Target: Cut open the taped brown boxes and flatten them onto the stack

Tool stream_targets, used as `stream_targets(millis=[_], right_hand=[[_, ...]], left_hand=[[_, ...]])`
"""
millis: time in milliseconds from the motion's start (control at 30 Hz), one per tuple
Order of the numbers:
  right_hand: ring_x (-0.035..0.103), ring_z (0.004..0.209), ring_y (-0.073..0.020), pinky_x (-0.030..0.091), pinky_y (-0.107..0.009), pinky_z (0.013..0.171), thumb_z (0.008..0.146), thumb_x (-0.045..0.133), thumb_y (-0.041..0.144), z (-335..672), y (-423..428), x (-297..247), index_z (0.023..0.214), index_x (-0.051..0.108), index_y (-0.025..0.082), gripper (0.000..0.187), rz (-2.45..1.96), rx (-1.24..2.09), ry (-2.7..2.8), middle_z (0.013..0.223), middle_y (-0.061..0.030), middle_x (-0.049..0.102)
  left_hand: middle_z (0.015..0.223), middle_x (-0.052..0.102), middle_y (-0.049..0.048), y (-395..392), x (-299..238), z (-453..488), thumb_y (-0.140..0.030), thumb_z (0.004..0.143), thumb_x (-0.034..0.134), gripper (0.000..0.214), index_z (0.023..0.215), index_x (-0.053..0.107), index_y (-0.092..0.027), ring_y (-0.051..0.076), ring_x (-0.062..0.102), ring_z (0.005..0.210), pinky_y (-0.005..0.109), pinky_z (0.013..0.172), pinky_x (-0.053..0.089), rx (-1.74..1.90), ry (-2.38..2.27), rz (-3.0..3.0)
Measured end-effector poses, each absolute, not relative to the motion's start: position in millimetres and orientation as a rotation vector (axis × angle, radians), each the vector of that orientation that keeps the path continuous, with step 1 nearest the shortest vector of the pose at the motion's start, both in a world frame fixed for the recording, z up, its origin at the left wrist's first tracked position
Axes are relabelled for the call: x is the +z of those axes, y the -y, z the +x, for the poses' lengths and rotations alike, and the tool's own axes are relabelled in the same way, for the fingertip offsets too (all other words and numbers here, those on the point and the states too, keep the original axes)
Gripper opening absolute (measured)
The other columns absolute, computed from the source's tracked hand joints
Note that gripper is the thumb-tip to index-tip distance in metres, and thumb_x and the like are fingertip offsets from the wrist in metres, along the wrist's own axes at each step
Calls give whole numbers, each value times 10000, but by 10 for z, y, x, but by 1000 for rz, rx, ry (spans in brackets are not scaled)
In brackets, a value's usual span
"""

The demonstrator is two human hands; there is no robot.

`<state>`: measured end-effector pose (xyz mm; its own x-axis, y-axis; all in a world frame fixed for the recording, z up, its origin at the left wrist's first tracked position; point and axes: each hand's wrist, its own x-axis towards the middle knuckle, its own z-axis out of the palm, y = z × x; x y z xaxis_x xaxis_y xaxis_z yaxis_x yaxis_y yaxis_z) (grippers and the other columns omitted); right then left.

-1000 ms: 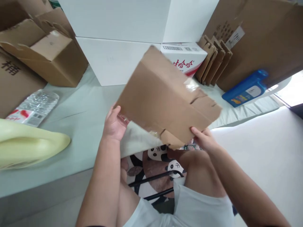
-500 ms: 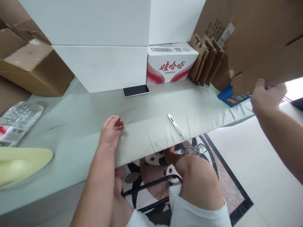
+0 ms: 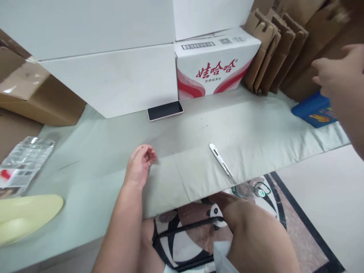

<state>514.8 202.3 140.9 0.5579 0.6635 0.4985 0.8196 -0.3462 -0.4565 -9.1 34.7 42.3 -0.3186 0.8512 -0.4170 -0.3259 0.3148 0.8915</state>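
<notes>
My left hand (image 3: 141,161) rests on the cloth-covered table (image 3: 182,151) near its front edge, fingers loosely curled with nothing visible in them. To its right lies a white utility knife (image 3: 221,160), its tip toward the table edge, with neither hand on it. My right hand (image 3: 339,72) is raised at the far right edge, partly out of frame. Its visible fingers are apart and I see nothing between them. Brown cardboard (image 3: 331,34) stands behind that hand, and a blue packet (image 3: 315,110) lies below it.
A black-screened phone (image 3: 165,110) lies before a large white box (image 3: 113,76). Beside that stand a red-and-white carton (image 3: 216,68) and several folded cardboard pieces (image 3: 273,53). At left are a brown box (image 3: 54,98), clear plastic packaging (image 3: 28,159) and a pale yellow object (image 3: 31,216).
The large cardboard piece held up in my right hand is out of that grip, and the hand has moved up and right. My left hand stays near the table edge. The view has shifted.
</notes>
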Motion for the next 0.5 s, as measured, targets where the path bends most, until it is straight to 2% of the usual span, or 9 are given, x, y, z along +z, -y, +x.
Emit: stream_targets(millis=[100, 200, 367, 500], right_hand=[[711, 997, -188, 514, -319, 717, 896, 681, 128, 4858, -1879, 1486, 1400, 542, 43, 530, -2103, -91, 983, 1264, -275, 695], [702, 1055, -188, 516, -303, 740, 890, 668, 122, 4580, -1655, 1665, 1375, 603, 52, 493, -2067, -46, 983, 1321, -248, 674], [708, 923, -148, 505, -289, 685, 933, 604, 122, 4053, -1346, 2096, 1353, 637, 42, 428, -2027, -9, 1218, 1197, -231, 718], [666, 821, -116, 540, -318, 796, 946, 614, 140, 3290, -1170, 2332, 1299, 688, 110, 362, -1948, 64, 1598, 1159, -184, 746]], left_hand=[[703, 592, -18, -358, 426, -89, -435, 560, 753, 332, 737, 604, -197, 126, 576, 667, 244, 658, 503, 1300, -1420, 511], [711, 599, -12, -316, 449, -113, -444, 589, 731, 313, 738, 589, -208, 135, 579, 664, 250, 640, 491, 1317, -1378, 526], [693, 592, -20, -131, 545, -232, -466, 587, 722, 337, 743, 578, -205, 123, 570, 642, 247, 634, 469, 1389, -1295, 521], [677, 602, -14, 64, 631, -441, -454, 586, 732, 320, 723, 584, -205, 124, 568, 630, 252, 625, 448, 1471, -1234, 430]])
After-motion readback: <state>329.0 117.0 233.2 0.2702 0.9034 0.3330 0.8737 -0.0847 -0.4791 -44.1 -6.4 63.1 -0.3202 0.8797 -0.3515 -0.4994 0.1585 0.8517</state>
